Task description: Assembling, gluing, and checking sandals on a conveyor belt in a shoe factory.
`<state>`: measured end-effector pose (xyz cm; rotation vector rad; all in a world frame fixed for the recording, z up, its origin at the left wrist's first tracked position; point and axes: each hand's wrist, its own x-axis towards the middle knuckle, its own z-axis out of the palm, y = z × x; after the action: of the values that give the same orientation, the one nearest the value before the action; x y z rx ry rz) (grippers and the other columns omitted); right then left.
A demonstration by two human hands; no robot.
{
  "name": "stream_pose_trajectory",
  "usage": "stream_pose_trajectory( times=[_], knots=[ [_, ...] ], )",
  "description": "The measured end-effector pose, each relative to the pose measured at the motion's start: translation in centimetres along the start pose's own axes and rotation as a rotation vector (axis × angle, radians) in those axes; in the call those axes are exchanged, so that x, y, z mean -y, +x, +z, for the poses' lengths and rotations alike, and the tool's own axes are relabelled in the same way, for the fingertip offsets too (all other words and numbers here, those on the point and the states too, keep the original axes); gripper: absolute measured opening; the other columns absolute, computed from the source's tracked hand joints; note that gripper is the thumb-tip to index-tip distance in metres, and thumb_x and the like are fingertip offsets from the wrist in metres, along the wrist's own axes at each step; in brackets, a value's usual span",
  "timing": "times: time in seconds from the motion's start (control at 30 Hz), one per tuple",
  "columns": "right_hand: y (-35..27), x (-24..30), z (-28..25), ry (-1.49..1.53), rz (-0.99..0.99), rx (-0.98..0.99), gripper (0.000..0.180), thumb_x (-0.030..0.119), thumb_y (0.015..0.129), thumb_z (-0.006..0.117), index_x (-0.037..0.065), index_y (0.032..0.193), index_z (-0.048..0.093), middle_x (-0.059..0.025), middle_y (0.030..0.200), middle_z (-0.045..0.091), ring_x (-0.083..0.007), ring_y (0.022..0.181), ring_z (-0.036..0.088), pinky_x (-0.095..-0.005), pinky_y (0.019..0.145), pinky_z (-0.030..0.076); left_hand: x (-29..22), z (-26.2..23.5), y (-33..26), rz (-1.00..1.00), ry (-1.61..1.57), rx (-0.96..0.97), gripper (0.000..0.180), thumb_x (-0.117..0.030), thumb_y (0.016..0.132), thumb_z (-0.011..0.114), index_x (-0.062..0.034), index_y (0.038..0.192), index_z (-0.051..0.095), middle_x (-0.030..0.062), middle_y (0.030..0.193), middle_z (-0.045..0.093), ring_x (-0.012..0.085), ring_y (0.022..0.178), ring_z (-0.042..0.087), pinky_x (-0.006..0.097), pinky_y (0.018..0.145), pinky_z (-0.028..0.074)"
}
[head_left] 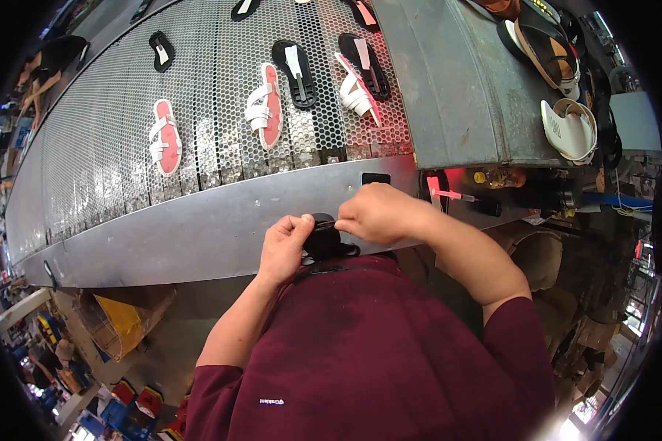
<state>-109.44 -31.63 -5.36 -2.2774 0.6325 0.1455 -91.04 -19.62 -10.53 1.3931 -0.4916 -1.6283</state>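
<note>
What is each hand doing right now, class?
Left hand: closed on the black sandal piece.
Right hand: closed, pinching the same black sandal piece.

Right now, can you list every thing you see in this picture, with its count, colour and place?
black sole piece: one, black, held between both hands at the belt's near edge
red sandals with white straps: three, red and white, lying on the belt
black soles with white strips: about six, black and white, farther up the belt
perforated conveyor belt: one, grey metal, curving across the upper left
metal table: one, grey, upper right
stacked sandals: several, black, tan and white, on the table's right end
cardboard box: one, brown with yellow inside, floor at lower left
left hand: one, gripping the sole piece
right hand: one, pinching the sole piece
</note>
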Motion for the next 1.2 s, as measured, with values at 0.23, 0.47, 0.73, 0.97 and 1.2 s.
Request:
stream_pose_trajectory(
  times=[0.23, 0.47, 0.73, 0.97, 1.2],
  knots=[
    [-1.0, 2.4, 0.2, -0.337, -0.124, -0.008, 0.026, 0.027, 0.086, 0.057, 0.005, 0.072, 0.061, -0.0129, 0.064, 0.064, -0.0312, 0.064, 0.065, -0.0446, 0.058, 0.051, 0.2, 1.5, -0.5, 0.048, 0.164, -0.033, 0.024, -0.025, 0.094, 0.061, -0.003, 0.084, 0.059, -0.0038, 0.071, 0.056, 0.002, 0.061, 0.044, 0.019, 0.057, 0.038],
    [-1.2, 2.5, -0.1, -0.285, -0.052, 0.08, 0.032, 0.036, 0.083, 0.062, 0.006, 0.071, 0.066, -0.0125, 0.069, 0.066, -0.0315, 0.07, 0.067, -0.0441, 0.064, 0.054, 0.8, 1.9, -0.9, 0.02, 0.218, -0.028, 0.026, -0.026, 0.093, 0.062, -0.0025, 0.084, 0.059, -0.0041, 0.07, 0.055, 0.0012, 0.06, 0.043, 0.019, 0.055, 0.037],
    [-2.0, 0.9, -0.7, -0.294, -0.209, 0.033, 0.039, 0.043, 0.084, 0.061, 0.009, 0.063, 0.058, -0.0089, 0.059, 0.062, -0.0302, 0.06, 0.064, -0.0417, 0.053, 0.05, 0.7, 3.1, -1.1, -0.064, 0.194, -0.022, 0.029, -0.029, 0.093, 0.061, -0.0028, 0.08, 0.06, -0.0042, 0.068, 0.054, 0.002, 0.06, 0.043, 0.02, 0.053, 0.037],
    [-3.1, 0.0, -0.1, -0.278, -0.24, 0.01, 0.038, 0.043, 0.083, 0.061, 0.009, 0.064, 0.059, -0.0092, 0.059, 0.062, -0.0308, 0.06, 0.064, -0.0426, 0.053, 0.05, 0.9, 3.5, -0.7, -0.071, 0.189, 0.025, 0.03, -0.029, 0.093, 0.061, -0.0037, 0.077, 0.06, -0.0043, 0.068, 0.054, 0.002, 0.059, 0.042, 0.021, 0.053, 0.037],
    [-3.6, -0.7, -0.3, -0.301, -0.174, -0.052, 0.039, 0.044, 0.082, 0.061, 0.009, 0.066, 0.058, -0.0082, 0.062, 0.063, -0.0284, 0.061, 0.064, -0.0414, 0.051, 0.049, 1.1, 4.2, -0.2, 0.021, 0.193, 0.041, 0.022, -0.023, 0.092, 0.062, -0.0018, 0.086, 0.06, -0.0019, 0.074, 0.059, 0.0034, 0.064, 0.048, 0.021, 0.057, 0.041]
  ],
)
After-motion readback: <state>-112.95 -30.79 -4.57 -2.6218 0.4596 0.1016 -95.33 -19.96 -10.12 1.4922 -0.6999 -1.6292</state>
